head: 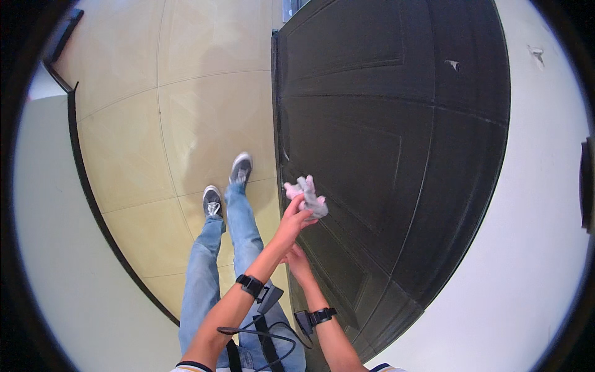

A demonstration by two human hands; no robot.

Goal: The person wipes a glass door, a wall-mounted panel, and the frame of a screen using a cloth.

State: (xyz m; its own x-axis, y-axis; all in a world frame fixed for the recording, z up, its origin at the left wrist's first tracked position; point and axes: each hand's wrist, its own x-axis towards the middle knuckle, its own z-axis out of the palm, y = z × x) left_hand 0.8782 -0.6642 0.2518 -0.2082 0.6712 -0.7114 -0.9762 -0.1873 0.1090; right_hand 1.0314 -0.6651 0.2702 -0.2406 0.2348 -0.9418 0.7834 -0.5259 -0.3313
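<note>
Pinched in the fingers of my left hand (297, 218) is a bunched pink and grey cloth (310, 200), held close in front of a dark panelled door (353, 153). Below and slightly right of it, my right hand (295, 261) is near the door's edge, partly covered by my left hand and wrist. Its fingers are bent, and whether they hold anything cannot be seen. Both wrists wear black straps with small devices; a dark cable loops between the forearms.
Beige floor tiles (214, 116) lie under my feet. A pale wall (51, 195) with a dark skirting (100, 218) runs along the left. Another white wall (525, 195) stands right of the door, with a dark object at its far edge.
</note>
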